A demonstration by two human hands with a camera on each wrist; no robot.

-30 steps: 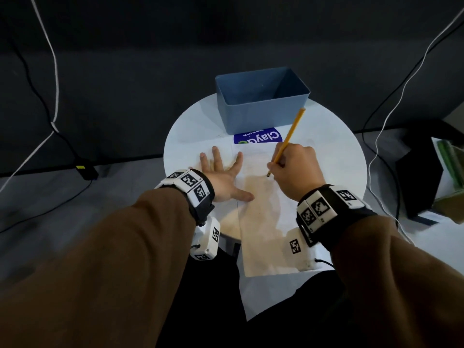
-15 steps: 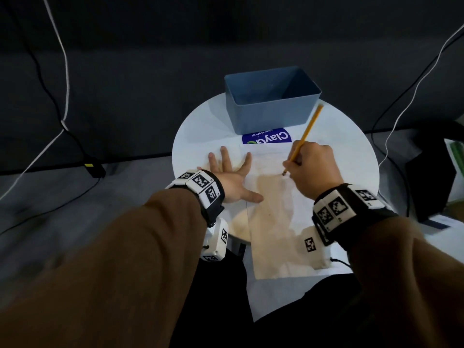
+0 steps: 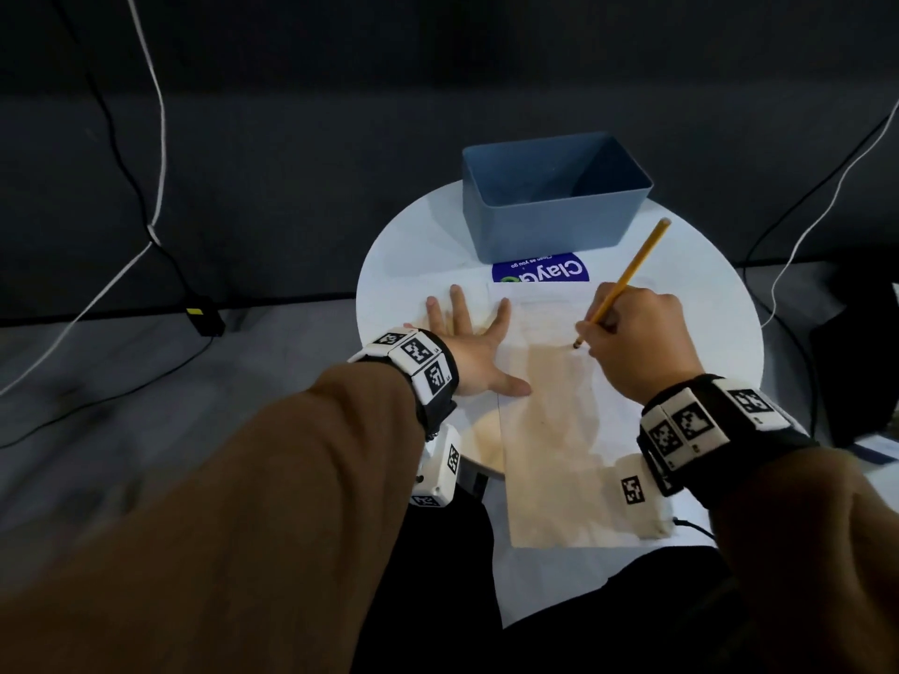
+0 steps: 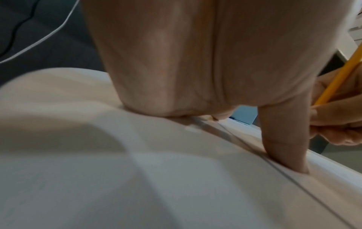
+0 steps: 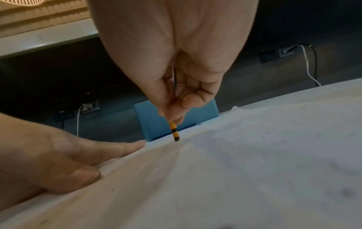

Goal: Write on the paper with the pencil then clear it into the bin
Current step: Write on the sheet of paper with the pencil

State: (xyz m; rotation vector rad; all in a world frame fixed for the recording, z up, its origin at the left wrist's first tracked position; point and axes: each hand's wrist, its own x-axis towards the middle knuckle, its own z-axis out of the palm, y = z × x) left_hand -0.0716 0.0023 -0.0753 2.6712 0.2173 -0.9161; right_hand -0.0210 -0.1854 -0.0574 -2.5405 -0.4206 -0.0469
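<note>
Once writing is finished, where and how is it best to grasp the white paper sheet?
Probably the white paper sheet by its near edge, which overhangs the round white table, coming from the person's side; a thumb can slip underneath there.

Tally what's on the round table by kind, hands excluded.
Bin: 1, blue
Pencil: 1, yellow, gripped by the right hand
Paper: 1 sheet, pinned flat by the left hand
Sticker: 1, blue
Total: 4
</note>
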